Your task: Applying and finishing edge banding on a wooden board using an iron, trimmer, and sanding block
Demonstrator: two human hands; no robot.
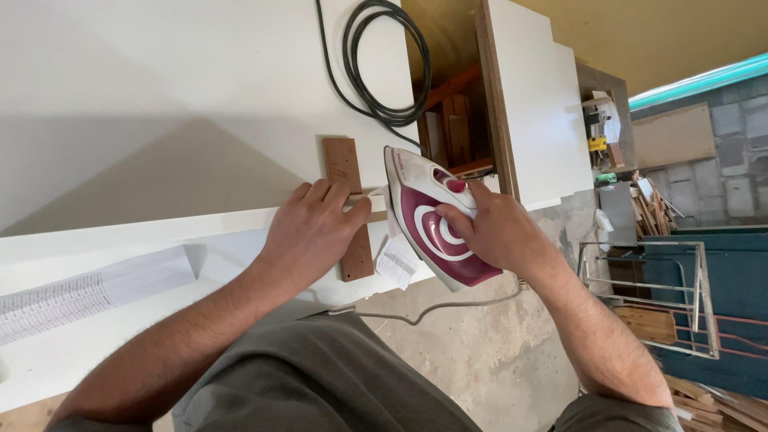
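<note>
My right hand (498, 230) grips the handle of a white and maroon clothes iron (424, 220), held on its side against the edge of a white board (160, 96). My left hand (314, 228) presses down on a small brown wooden block (344, 164) that lies across the board's edge, with a thin white edge strip under the fingers. A paper tag (398, 262) hangs below the iron, and its grey cord (432, 308) trails over the floor.
A coiled black cable (376, 72) lies on the board near its far end. A printed paper sheet (88, 292) rests on a lower white panel at left. Wooden shelving (460, 104), a metal rack (664, 296) and wood offcuts (720, 400) stand to the right on the concrete floor.
</note>
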